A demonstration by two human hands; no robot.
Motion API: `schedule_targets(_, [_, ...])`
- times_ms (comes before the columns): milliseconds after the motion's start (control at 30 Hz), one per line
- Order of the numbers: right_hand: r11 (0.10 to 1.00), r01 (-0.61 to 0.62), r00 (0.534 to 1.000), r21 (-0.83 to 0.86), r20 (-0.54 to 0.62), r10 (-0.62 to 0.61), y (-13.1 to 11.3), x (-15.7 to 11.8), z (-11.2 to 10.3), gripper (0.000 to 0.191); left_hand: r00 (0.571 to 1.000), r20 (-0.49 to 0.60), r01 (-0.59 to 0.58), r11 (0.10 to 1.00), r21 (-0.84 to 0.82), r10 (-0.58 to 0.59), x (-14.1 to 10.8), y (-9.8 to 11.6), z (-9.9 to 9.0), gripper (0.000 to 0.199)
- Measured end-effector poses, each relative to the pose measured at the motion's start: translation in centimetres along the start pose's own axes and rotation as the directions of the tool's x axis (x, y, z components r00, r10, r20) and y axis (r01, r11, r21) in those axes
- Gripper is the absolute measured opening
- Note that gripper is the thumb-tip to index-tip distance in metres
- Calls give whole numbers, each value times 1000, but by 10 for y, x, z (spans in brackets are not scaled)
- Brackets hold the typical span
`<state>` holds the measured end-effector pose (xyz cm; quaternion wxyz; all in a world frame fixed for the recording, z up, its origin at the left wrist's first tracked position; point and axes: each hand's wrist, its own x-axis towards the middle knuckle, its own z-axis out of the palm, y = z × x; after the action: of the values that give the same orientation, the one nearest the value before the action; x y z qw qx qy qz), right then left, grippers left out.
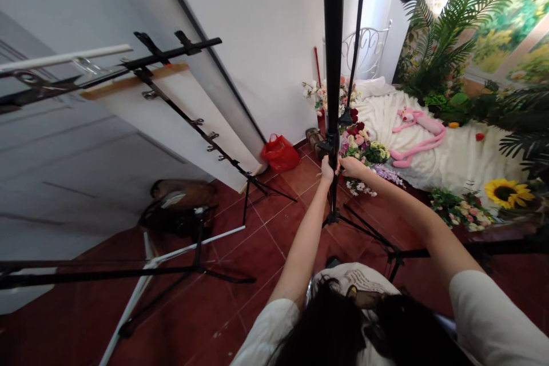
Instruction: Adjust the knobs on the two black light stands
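The tall black metal light-stand pole [333,68] is grasped low down by the left hand [327,170] and right hand [349,167], above the red-tiled floor [257,251].

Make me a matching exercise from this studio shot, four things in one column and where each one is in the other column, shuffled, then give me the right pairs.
Things:
1. light stand pole
2. red plastic bag
3. pink plush toy
4. sunflower

Places:
A. lying on the white blanket
B. on the floor against the white wall
C. near the right edge of the picture, at the front of the flower display
D. gripped low down by the left hand and right hand

Pairs: 1-D, 2-B, 3-A, 4-C
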<state>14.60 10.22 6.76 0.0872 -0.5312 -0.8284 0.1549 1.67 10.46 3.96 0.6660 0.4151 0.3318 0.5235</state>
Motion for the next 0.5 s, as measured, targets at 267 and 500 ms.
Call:
schedule_targets(267, [688, 42, 975, 725, -180, 130, 25, -20, 27, 21, 999, -33, -15, 1000, 25, 16, -2, 1, 3, 79])
schedule_targets(500, [272, -131, 950, 953, 42, 309, 10, -35, 73, 46, 998, -62, -11, 1000, -2, 11, -1, 1, 2, 82])
